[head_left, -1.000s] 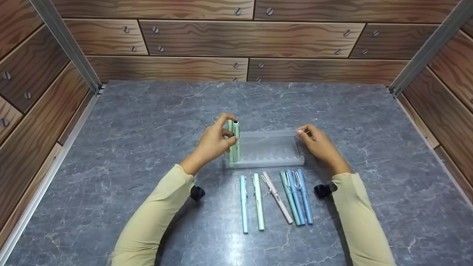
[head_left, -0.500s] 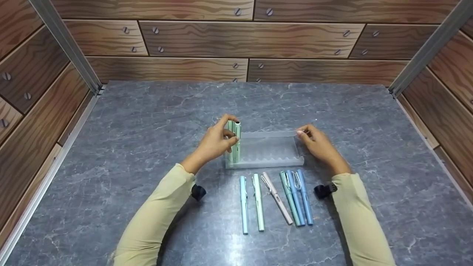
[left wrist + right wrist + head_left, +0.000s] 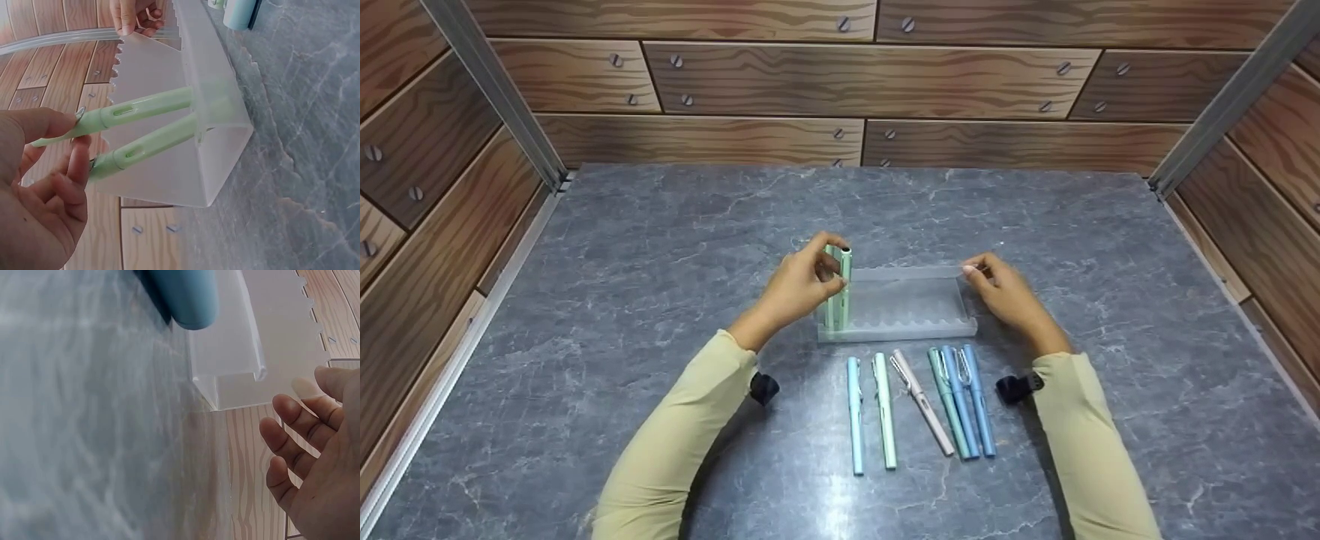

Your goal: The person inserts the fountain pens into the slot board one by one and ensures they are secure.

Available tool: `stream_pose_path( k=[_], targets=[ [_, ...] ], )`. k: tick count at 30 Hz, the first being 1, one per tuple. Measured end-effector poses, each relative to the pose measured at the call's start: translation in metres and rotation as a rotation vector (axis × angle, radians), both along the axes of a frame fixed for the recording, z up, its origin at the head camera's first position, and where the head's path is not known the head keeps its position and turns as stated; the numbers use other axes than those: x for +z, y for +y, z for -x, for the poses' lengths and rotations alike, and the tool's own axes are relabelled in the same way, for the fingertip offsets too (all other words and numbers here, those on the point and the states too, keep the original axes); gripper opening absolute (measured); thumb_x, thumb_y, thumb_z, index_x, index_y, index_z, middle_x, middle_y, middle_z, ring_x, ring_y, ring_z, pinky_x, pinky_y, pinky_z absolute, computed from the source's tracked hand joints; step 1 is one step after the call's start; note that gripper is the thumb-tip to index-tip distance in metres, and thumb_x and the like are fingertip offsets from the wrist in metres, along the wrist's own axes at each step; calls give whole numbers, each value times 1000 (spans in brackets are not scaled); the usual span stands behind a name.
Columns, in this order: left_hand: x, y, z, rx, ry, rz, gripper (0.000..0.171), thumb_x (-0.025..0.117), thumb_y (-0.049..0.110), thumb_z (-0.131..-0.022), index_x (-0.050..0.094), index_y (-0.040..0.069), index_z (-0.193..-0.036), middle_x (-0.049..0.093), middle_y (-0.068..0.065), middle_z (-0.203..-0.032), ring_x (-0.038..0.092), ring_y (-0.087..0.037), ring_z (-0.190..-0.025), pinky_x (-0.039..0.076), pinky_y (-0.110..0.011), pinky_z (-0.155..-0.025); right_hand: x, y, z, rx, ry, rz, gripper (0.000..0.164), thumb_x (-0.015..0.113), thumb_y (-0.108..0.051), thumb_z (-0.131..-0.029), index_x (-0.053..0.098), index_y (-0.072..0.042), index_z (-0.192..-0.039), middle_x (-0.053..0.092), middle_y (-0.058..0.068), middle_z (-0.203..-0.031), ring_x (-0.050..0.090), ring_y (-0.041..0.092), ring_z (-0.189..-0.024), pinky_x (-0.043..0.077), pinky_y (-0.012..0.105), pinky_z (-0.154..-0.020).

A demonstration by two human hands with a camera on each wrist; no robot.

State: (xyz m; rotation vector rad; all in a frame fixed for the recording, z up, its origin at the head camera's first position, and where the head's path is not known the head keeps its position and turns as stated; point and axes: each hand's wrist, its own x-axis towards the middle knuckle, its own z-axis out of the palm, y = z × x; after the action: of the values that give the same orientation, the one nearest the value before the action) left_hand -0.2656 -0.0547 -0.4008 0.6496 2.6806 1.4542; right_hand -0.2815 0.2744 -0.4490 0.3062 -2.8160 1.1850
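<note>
A clear plastic pen rack with a notched back edge stands mid-table. My left hand pinches a light green pen near its clip end, between thumb and fingers. That pen's lower end is down in the rack's front ledge. Beside it, at the rack's left end, a second light green pen leans in the rack; its clip end lies by my curled fingers. With thumb and index finger, my right hand pinches the rack's upper right corner; the other fingers are loosely bent in the right wrist view.
In front of the rack lie a light blue pen, a light green pen, a pinkish-grey pen, a teal pen and two blue pens. Wood-patterned walls enclose the grey marbled table.
My left hand has shifted slightly right with the pinched green pen, widening the gap from the other green pen. My right hand and the rack stay in place.
</note>
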Motion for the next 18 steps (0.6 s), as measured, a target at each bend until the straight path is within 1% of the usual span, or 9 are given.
stream_pose_path(
  k=[4,10,18],
  targets=[
    [1,0,1,14,24,9,43,69,8,-85,56,19,-124,66,-3,-93,57,-15,-73,45,-28,-65,0,-1,0,0,5,3,28,46,-20,-102,57,3,-114,64,22,-105,58,30,-98,45,38,-86],
    [-1,-2,2,49,57,42,43,70,11,-85,57,20,-124,61,0,-86,46,-12,-63,36,-26,-59,-2,0,1,-2,0,18,27,46,-19,-102,57,4,-113,64,22,-104,57,28,-97,44,37,-85],
    [-2,-4,6,59,47,45,44,70,12,-85,57,20,-127,60,0,-85,45,-12,-63,35,-27,-58,-1,0,1,-1,-1,26,28,46,-20,-102,57,4,-113,63,22,-104,56,28,-98,44,36,-86]
  ],
)
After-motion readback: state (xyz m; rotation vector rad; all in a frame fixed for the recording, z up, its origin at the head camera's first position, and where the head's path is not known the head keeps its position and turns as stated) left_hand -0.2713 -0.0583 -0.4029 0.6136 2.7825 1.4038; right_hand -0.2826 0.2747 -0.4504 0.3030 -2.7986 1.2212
